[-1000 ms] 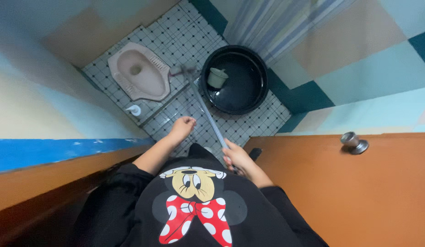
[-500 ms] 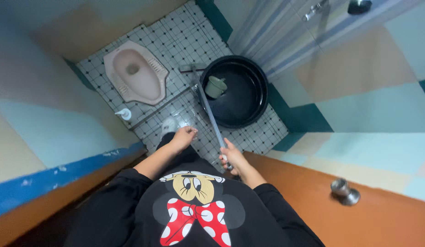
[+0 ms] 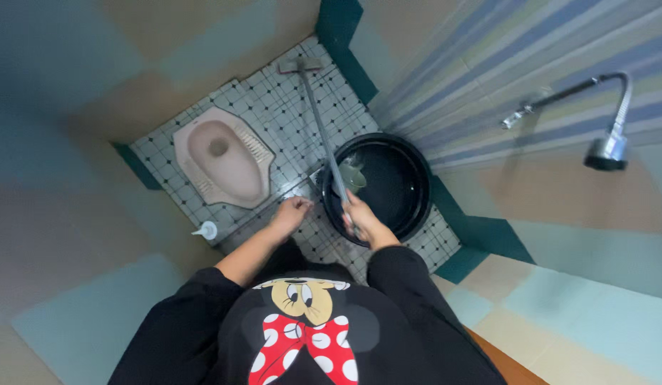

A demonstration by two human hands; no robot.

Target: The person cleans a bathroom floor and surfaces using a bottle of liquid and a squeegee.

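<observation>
Down below you, the tiled floor (image 3: 274,107) of this narrow stall slopes from a raised back section to a lower strip near your feet, and the pale pink squat toilet (image 3: 222,153) sits set into the raised part, so it takes up most of the left side. Right of it, hard against the striped wall, stands the black basin (image 3: 409,185), round and dark with water, with a pale green dipper (image 3: 353,173) lying inside near its left rim, handy for scooping. A shower head (image 3: 607,151) hangs from the wall pipe well above and to the right.

Your long-handled floor brush (image 3: 313,100) runs from your right hand up along the basin's left edge; its head (image 3: 300,65) lies on the tiles at the far corner, past the toilet, which is why the pole is stretched nearly full length. Your right hand (image 3: 361,219) is wrapped tight around the pole's near end, over the basin rim, fingers closed on it to steer. Your left hand (image 3: 291,212) hangs free over the lower tiles, fingers loosely curled and holding nothing, apart from the pole. A small white bottle (image 3: 208,229) stands on the floor by the left wall.
</observation>
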